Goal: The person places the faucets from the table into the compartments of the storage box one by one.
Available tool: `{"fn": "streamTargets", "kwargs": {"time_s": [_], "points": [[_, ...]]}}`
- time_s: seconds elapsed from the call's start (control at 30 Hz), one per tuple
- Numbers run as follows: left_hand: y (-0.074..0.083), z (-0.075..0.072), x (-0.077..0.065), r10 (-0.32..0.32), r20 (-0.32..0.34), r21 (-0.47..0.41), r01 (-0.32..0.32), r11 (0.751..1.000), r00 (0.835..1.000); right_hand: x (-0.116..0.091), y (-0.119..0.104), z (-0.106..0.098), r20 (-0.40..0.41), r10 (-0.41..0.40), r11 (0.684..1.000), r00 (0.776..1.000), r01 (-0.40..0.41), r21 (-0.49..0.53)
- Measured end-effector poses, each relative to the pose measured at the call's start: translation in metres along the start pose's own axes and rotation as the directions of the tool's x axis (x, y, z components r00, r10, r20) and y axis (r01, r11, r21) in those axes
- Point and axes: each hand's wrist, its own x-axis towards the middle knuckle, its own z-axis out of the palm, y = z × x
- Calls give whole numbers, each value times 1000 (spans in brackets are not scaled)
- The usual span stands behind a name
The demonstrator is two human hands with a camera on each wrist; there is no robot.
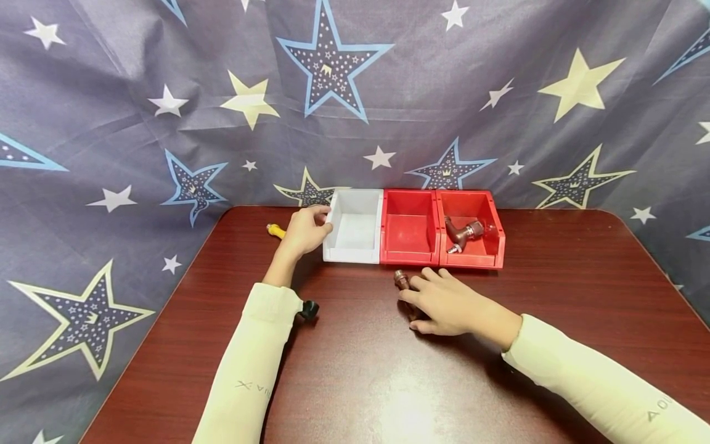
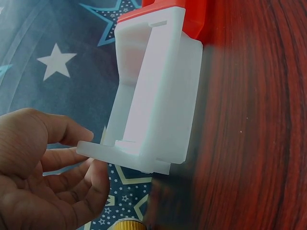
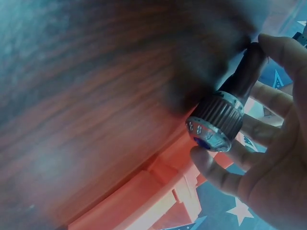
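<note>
My left hand (image 1: 304,233) pinches the left side wall of the white bin (image 1: 355,254) between thumb and fingers; the left wrist view shows that wall between them. My right hand (image 1: 446,303) holds a brown tap (image 1: 402,279) low over the table, in front of the bins. In the right wrist view, the tap's ribbed knob (image 3: 218,115) has a silver band and a blue centre. My thumb is at its far end, with the fingers along it. Another brown tap (image 1: 459,234) lies in the right red bin (image 1: 497,254).
The middle red bin (image 1: 410,256) stands between the white bin and the right red one, side by side. A yellow-ended object (image 1: 275,230) lies left of the white bin, partly behind my left hand. A star-patterned cloth (image 1: 211,123) hangs behind the brown table (image 1: 344,357).
</note>
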Motion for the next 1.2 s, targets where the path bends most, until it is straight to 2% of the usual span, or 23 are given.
{"fn": "streamTargets", "kwargs": {"time_s": [0.2,0.83,1.2], "points": [[0,0,0,1,-2,-2,-1,1000,1000,0,0,-2,0,-3,1000,1000,3,9],[-2,1,0,2,-6,-7,-2,1000,1000,6,7,-19,-106,-25,999,994,22,-34],[-1,1,0,2,-11,-10,-3,1000,1000,14,18,-32,-111,9,999,994,-14,-51]]}}
